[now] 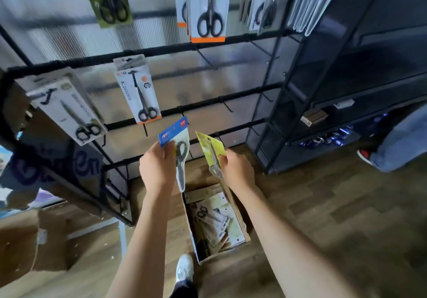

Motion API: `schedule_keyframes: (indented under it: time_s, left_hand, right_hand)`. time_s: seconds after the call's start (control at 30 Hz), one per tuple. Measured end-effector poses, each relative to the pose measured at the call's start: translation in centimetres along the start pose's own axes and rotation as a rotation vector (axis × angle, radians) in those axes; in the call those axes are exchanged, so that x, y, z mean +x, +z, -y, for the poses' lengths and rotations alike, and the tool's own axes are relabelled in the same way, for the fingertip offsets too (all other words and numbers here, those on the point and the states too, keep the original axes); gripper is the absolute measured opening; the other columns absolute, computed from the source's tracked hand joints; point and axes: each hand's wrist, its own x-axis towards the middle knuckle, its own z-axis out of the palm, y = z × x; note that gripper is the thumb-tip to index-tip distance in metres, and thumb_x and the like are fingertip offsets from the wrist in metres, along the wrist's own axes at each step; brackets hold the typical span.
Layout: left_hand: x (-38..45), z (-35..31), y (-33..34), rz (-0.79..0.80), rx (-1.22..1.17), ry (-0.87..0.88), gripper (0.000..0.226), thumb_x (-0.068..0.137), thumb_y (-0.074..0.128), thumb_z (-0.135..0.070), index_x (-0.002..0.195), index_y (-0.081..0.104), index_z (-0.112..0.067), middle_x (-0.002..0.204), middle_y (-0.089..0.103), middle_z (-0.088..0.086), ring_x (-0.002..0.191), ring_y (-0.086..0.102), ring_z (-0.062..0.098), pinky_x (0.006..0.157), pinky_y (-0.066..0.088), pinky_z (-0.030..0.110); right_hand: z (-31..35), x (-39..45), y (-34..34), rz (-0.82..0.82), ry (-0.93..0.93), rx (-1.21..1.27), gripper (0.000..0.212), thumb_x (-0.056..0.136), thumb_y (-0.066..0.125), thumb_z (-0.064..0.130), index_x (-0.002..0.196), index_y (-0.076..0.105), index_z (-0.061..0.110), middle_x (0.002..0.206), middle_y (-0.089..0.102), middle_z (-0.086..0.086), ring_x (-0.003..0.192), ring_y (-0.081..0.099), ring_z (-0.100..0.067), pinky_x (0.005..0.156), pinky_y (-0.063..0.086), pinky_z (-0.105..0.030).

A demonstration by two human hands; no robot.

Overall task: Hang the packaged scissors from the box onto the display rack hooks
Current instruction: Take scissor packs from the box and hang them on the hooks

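My left hand grips a blue-topped pack of scissors held upright in front of the lower bars of the black display rack. My right hand pinches a yellow-backed pack of scissors, tilted, just right of the blue one. Both packs hang in the air above the open cardboard box on the floor, which holds several more packs. Bare hooks stick out from the rack's bars to the right.
Several packs of scissors hang on the rack: a grey one at the left, an orange-edged one in the middle, more along the top. A dark shelving unit stands to the right. Flattened cardboard lies at the left. My white shoe is beside the box.
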Motion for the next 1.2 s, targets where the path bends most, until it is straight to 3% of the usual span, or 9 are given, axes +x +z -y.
schedule_keyframes:
  time_s: [0.17,0.3,0.43,0.63,0.77,0.87,0.97,1.07,1.2]
  left_hand:
    - [1.7,-1.2,-1.6,0.013,-0.107,0.024,0.031,0.094,0.052,-0.023,0.078,0.058,0.004,0.071,0.059,0.019,0.067,0.049,0.032,0.059,0.033,0.031]
    - [4.0,-2.2,-2.2,0.033,-0.197,0.038,0.023,0.094,0.052,-0.019,0.079,0.057,-0.002,0.069,0.055,0.009,0.067,0.047,0.025,0.059,0.031,0.028]
    - [6.7,-2.7,-1.9,0.093,-0.259,0.052,0.017,0.094,0.052,-0.018,0.082,0.056,-0.007,0.075,0.059,0.010,0.070,0.053,0.026,0.064,0.040,0.032]
    - [11.0,-3.5,-0.5,0.244,-0.333,0.094,0.021,0.094,0.053,-0.021,0.084,0.060,-0.003,0.077,0.060,0.013,0.071,0.053,0.024,0.062,0.042,0.031]
    - [12.7,-4.3,0.7,0.306,-0.392,0.088,0.016,0.094,0.054,-0.022,0.079,0.054,-0.016,0.080,0.060,0.011,0.074,0.054,0.022,0.064,0.047,0.033]
    - [13.4,-5.3,1.9,0.309,-0.390,0.117,0.012,0.093,0.053,-0.016,0.083,0.055,-0.010,0.073,0.056,0.009,0.065,0.047,0.018,0.054,0.037,0.023]
    - [14.0,-6.1,3.5,0.335,-0.395,0.154,0.011,0.093,0.054,-0.017,0.089,0.058,-0.008,0.078,0.061,0.015,0.069,0.053,0.023,0.058,0.041,0.029]
    - [14.2,-7.2,4.9,0.348,-0.439,0.148,0.006,0.093,0.055,-0.017,0.091,0.058,-0.013,0.083,0.064,0.009,0.077,0.061,0.024,0.066,0.050,0.036]
    - [14.1,-9.0,7.1,0.324,-0.469,0.131,0.004,0.094,0.055,-0.017,0.092,0.058,-0.016,0.081,0.064,0.000,0.074,0.061,0.012,0.063,0.049,0.025]
  right_hand:
    - [2.4,1.4,-1.2,-0.108,-0.054,0.078,0.023,0.099,0.043,0.029,0.087,0.057,0.015,0.074,0.055,0.003,0.069,0.056,-0.017,0.048,0.029,-0.022]
    - [3.9,2.8,-1.6,-0.230,-0.068,0.199,0.022,0.099,0.044,0.024,0.086,0.058,0.014,0.073,0.055,0.005,0.066,0.055,-0.010,0.051,0.034,-0.017]
    - [5.7,4.8,-1.5,-0.323,-0.049,0.228,0.023,0.099,0.044,0.024,0.097,0.062,0.009,0.078,0.058,0.004,0.072,0.060,-0.011,0.059,0.048,-0.023]
    - [7.0,8.4,-1.5,-0.404,0.042,0.258,0.023,0.099,0.045,0.021,0.104,0.063,0.008,0.093,0.065,0.000,0.073,0.051,-0.002,0.053,0.031,-0.005]
    - [6.6,10.0,-2.1,-0.454,0.062,0.272,0.024,0.099,0.045,0.023,0.100,0.063,0.007,0.088,0.063,0.002,0.069,0.051,0.001,0.049,0.032,-0.005]
    - [5.7,10.9,-2.5,-0.496,0.081,0.286,0.024,0.099,0.046,0.022,0.100,0.064,0.006,0.089,0.066,-0.001,0.072,0.053,-0.004,0.051,0.033,-0.006]
    - [4.6,12.0,-3.0,-0.520,0.110,0.299,0.024,0.098,0.047,0.020,0.100,0.063,0.002,0.087,0.063,-0.001,0.068,0.049,-0.001,0.050,0.034,-0.003]
    - [3.0,13.4,-3.5,-0.495,0.148,0.325,0.025,0.099,0.045,0.021,0.104,0.060,0.003,0.100,0.065,-0.005,0.081,0.055,-0.004,0.054,0.033,-0.002]
    - [0.7,15.9,-4.3,-0.458,0.145,0.403,0.020,0.099,0.045,0.021,0.103,0.058,0.006,0.104,0.064,-0.004,0.093,0.062,-0.011,0.061,0.040,-0.006]
